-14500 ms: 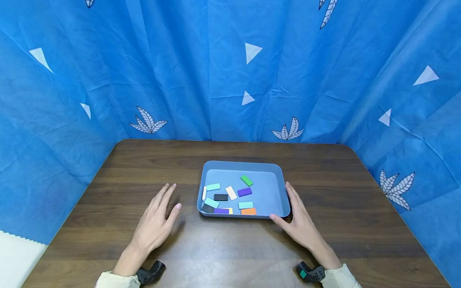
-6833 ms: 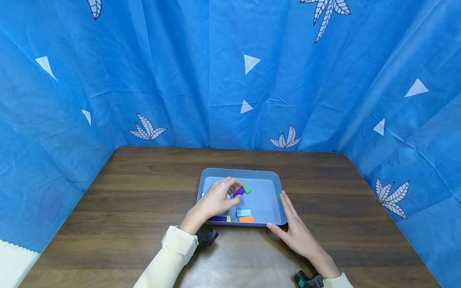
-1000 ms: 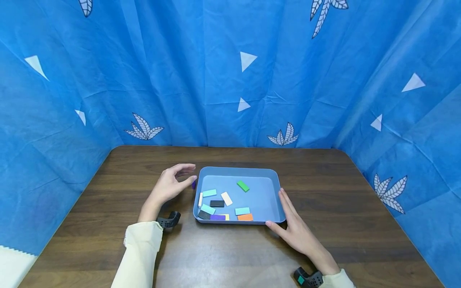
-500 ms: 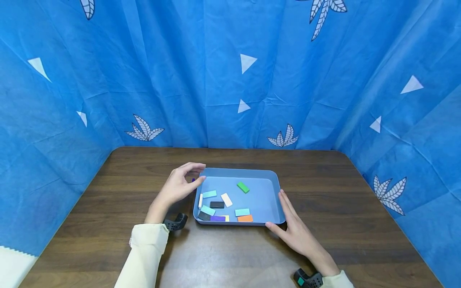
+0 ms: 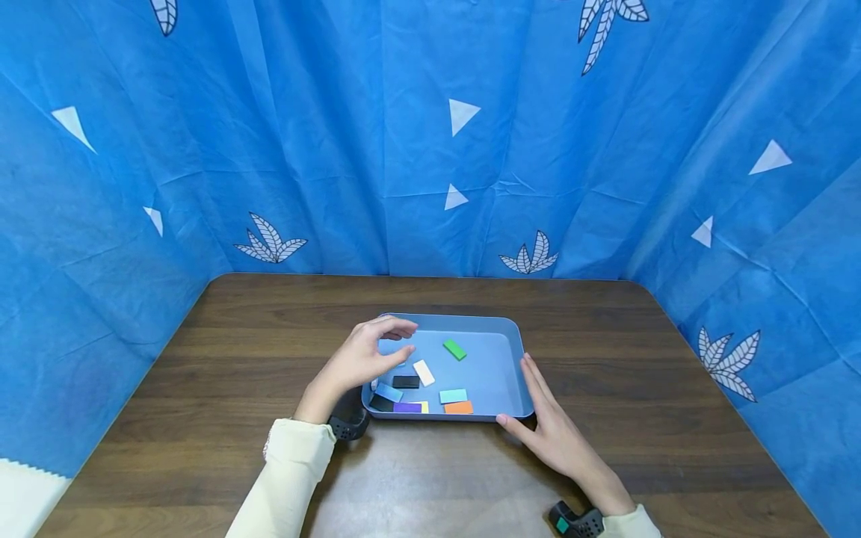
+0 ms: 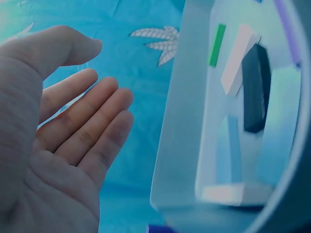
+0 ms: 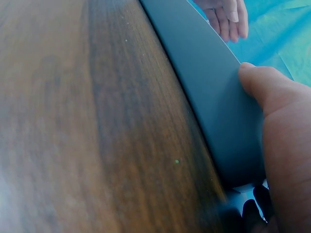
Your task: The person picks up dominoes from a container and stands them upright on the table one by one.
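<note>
A shallow blue tray (image 5: 480, 317) holds several small rectangular blocks. Above its left part hovers my left hand (image 5: 366, 357), fingers spread from the thumb, nothing in it. Closest to the fingertips lies the white block (image 5: 424, 372); the green block (image 5: 454, 349) is further right. In the left wrist view a corner of a purple block (image 6: 158, 229) shows outside the tray; the hand hides it in the head view. My right hand (image 5: 561, 430) rests at the tray's front right corner, its straight fingers along the side and thumb touching the front wall, as the right wrist view also shows.
Inside the tray are also a black block (image 5: 406, 382), an orange block (image 5: 459, 407), a light-blue block (image 5: 453, 396) and another purple block (image 5: 407, 408). The tray stands on a brown wooden table (image 5: 269, 321), with a blue curtain (image 5: 417, 134) around it.
From beside the tray, my left hand has moved right, over its left part. Earlier it took a purple block from the tray to the table at the left. The right hand stays put.
</note>
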{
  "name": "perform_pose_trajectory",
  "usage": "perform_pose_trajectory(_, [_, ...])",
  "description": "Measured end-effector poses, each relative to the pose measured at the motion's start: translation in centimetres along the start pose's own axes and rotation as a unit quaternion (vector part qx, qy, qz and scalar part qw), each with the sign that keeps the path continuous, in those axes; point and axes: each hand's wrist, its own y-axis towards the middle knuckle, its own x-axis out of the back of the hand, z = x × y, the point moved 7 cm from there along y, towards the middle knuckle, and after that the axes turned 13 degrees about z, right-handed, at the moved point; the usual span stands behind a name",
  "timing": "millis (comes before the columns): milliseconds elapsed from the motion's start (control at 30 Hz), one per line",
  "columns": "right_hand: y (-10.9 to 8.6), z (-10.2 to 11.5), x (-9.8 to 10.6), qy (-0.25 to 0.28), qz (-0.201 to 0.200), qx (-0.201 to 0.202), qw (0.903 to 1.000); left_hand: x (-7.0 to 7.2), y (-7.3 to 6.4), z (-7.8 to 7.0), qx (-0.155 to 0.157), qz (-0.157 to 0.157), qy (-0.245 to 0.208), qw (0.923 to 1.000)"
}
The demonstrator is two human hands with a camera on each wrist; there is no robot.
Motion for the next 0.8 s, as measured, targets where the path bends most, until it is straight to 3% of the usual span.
perform_pose_trajectory(567, [-0.1,0.0,0.2,0.009,-0.015,0.012,0.9998,-4.5,1.4,-2.0,-0.051,0.097,0.002,0.9940])
perform_pose_trajectory(800, [0.0,0.1,0.2,0.010,-0.014,0.011,0.9998,-5.8,1.6,-2.2,-0.050,0.120,0.012,0.9914])
